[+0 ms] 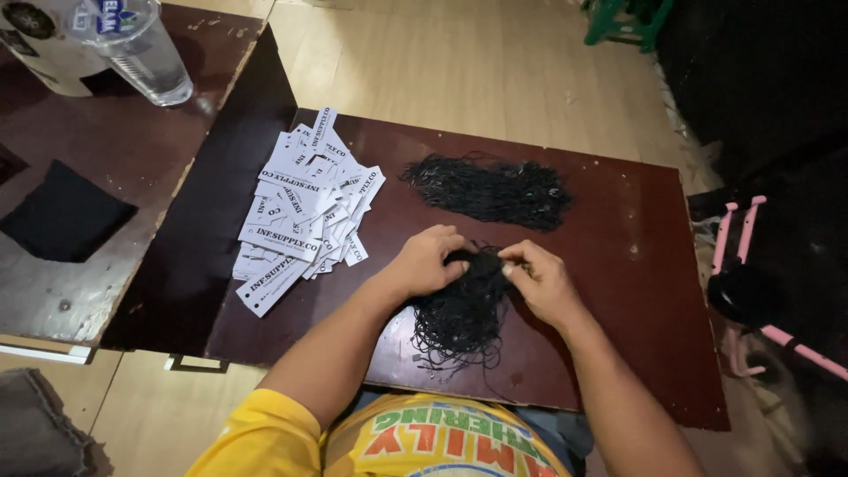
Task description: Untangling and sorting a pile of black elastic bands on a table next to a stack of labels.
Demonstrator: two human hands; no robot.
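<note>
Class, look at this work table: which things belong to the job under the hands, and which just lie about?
In the job:
left hand and right hand, both in the near black string bundle
far string pile
white card tags

Lying about:
plastic cup
black cloth
pink frame

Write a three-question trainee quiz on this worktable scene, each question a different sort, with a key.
1. True or false: both hands, left hand and right hand, touch the near bundle of black strings.
2. The pile of white paper tags lies on which side of the dark board? A) the person's left B) the person's right C) the near edge
3. Fill in: a second heap of black strings lies ____ the hands.

Key: 1 true; 2 A; 3 beyond.
</note>
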